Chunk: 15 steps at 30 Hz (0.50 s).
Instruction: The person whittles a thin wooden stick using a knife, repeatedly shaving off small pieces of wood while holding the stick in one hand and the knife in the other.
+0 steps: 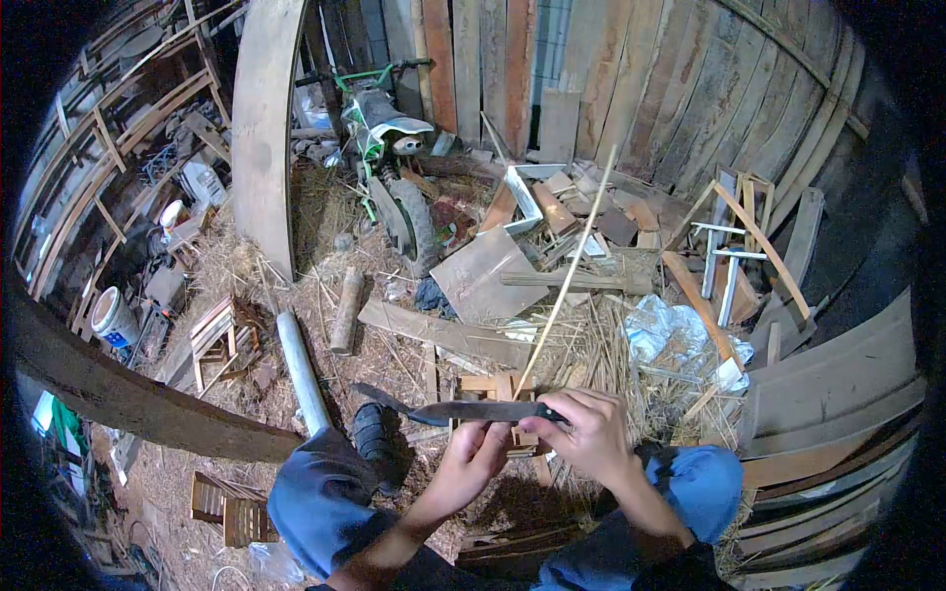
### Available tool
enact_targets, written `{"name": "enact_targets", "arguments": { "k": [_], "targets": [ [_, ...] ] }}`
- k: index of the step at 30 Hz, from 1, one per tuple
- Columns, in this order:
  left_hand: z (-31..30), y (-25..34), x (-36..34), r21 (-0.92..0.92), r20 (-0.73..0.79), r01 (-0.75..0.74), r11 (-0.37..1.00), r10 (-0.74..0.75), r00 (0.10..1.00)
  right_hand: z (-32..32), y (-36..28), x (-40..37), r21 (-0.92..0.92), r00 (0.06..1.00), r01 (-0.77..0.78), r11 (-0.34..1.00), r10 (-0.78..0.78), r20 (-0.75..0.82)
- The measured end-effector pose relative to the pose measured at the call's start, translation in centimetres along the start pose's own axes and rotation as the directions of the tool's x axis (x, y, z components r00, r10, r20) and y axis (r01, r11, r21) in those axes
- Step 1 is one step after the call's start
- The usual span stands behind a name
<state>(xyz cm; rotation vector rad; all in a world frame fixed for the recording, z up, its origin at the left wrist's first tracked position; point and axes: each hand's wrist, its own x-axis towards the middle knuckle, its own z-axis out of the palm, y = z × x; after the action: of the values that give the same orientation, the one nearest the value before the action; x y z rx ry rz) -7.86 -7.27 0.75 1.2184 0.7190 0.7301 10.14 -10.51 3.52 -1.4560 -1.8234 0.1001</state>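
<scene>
My right hand (591,428) is closed around the dark handle of a knife (468,412). The knife's long dark blade points left, with a curved tip. Just under the blade, my left hand (471,461) is closed, thumb against fingers, at the lower end of a thin pale bamboo strip (570,271). This strip slants up and away to the right, crossing at the blade. Its lowest end is hidden by the blade and fingers. Below and behind the hands sits a small slatted wooden stool or frame (483,386), partly covered.
A motorbike (386,148) leans at the back by the plank wall (631,79). Wood scraps, a flat board (488,274) and a plastic sheet (665,330) litter the ground. A pale pole (304,374) lies left of my knee; a white bucket (116,317) stands farther left.
</scene>
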Motion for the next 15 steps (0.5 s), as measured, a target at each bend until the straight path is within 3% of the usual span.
{"name": "enact_targets", "arguments": {
  "k": [4, 7, 9, 14, 15],
  "targets": [
    [0.0, 0.5, -0.1, 0.070, -0.033, 0.038, 0.997, -0.036, 0.999, -0.3, 0.5, 0.0, -0.033, 0.998, 0.025, 0.999, -0.027, -0.054],
    [-0.3, 1.0, -0.2, 0.044, -0.036, -0.016, 0.999, 0.018, 0.999, -0.9, 1.5, -0.2, -0.084, 0.997, 0.016, 0.996, -0.023, -0.080],
    [-0.7, 1.8, -0.4, -0.059, -0.005, 0.058, 0.997, -0.058, 0.998, -2.1, 2.0, -0.2, -0.159, 0.998, -0.037, 0.987, 0.028, -0.058],
    [-0.5, 1.7, -0.4, 0.028, -0.005, 0.047, 0.998, -0.047, 0.999, -2.1, 3.7, -0.9, -0.250, 0.986, 0.067, 0.966, -0.102, -0.132],
    [-0.7, 1.7, -0.6, 0.019, -0.014, 0.047, 0.999, -0.047, 0.999, -2.2, 4.7, -1.4, -0.305, 0.987, -0.039, 0.952, -0.011, -0.161]
  ]
}}
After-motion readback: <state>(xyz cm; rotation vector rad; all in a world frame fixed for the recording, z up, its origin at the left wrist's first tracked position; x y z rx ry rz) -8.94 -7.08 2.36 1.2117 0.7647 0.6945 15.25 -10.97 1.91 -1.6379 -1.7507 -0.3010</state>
